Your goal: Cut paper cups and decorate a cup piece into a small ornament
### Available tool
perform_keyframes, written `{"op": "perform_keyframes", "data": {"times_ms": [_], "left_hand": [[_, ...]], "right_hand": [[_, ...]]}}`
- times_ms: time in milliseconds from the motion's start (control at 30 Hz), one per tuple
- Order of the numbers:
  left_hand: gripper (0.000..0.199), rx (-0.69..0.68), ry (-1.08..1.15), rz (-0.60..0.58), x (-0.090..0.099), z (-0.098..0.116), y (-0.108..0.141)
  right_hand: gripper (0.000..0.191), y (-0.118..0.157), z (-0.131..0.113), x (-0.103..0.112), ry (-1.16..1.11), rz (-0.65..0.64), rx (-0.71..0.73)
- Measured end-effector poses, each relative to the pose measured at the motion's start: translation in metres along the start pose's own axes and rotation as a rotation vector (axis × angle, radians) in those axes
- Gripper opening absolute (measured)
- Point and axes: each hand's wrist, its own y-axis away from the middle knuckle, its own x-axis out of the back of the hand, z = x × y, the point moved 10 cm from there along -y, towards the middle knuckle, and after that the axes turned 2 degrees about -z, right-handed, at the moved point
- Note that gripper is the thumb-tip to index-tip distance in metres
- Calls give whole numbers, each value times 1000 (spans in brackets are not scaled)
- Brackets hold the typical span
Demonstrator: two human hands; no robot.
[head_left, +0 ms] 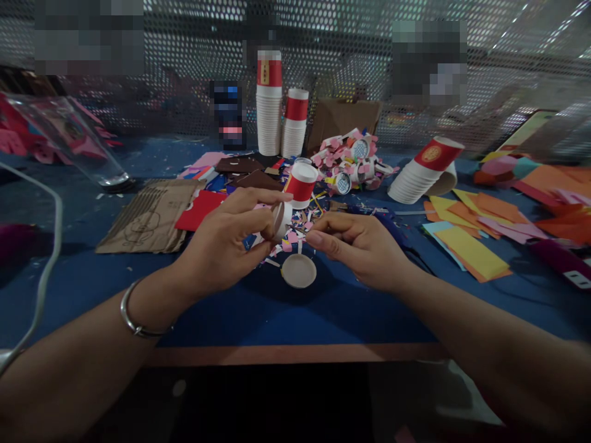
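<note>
My left hand (235, 237) is closed on a short white paper cup base (282, 221), tilted on its side with its rim toward the right. My right hand (353, 246) is beside it, thumb and fingers pinched together; a small thin dark thing shows at the fingertips, too small to name. Below and between the hands, another round paper cup base (299, 271) lies on the blue table. Just behind the fingers stands a red and white paper cup (302, 183), amid scattered paper scraps (300, 218).
Two tall cup stacks (269, 120) stand at the back, with a phone (228, 117) to their left. A heap of decorated cup bases (353, 160) lies behind right. A leaning cup stack (425, 169) and coloured paper (475, 246) are rightward. Flattened brown paper bag (148, 215) and glass bottle (87, 135) lie leftward.
</note>
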Motion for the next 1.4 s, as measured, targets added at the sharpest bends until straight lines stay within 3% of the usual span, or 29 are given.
{"op": "perform_keyframes", "data": {"times_ms": [800, 900, 1033, 1167, 1400], "left_hand": [[18, -5, -84, 4, 2, 4, 2], [13, 80, 2, -15, 0, -4, 3], [17, 366, 388, -95, -18, -31, 6], [17, 555, 656, -134, -34, -43, 9], [19, 626, 668, -190, -44, -40, 14]], "right_hand": [[47, -3, 1, -1, -22, -18, 6], [50, -3, 2, 2, -9, -2, 8], [53, -4, 4, 6, -2, 13, -21], [50, -3, 8, 4, -92, 7, -66], [49, -3, 14, 10, -160, 115, -84]]}}
